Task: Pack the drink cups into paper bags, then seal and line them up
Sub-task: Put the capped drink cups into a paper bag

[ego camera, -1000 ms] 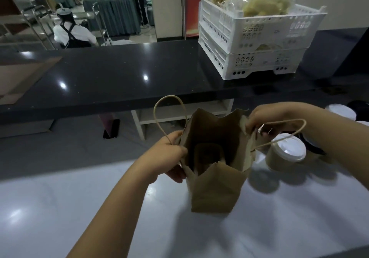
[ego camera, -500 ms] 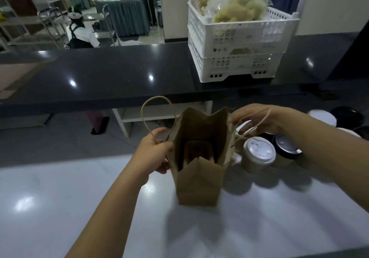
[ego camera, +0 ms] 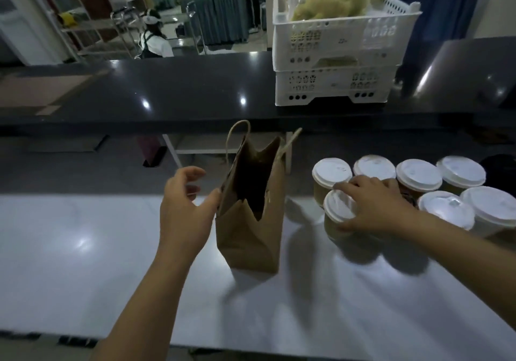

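Note:
A brown paper bag [ego camera: 247, 237] with twine handles stands upright and open on the white table [ego camera: 83, 249]. My left hand [ego camera: 185, 207] is just left of it, fingers relaxed, the thumb touching the bag's left edge. To the right stand several drink cups with white lids. My right hand [ego camera: 371, 207] lies over the nearest cup [ego camera: 336, 215], fingers and thumb curled round its lid. The bag's inside is dark.
More lidded cups [ego camera: 418, 176] cluster at the right of the table. Two stacked white crates [ego camera: 335, 61] with bagged food sit on the black counter [ego camera: 167, 89] behind. A person in an apron stands in the far room.
Both hands have let go of the bag's rim and handles. My right hand moved right onto a cup. The left hand opened beside the bag. The camera turned right.

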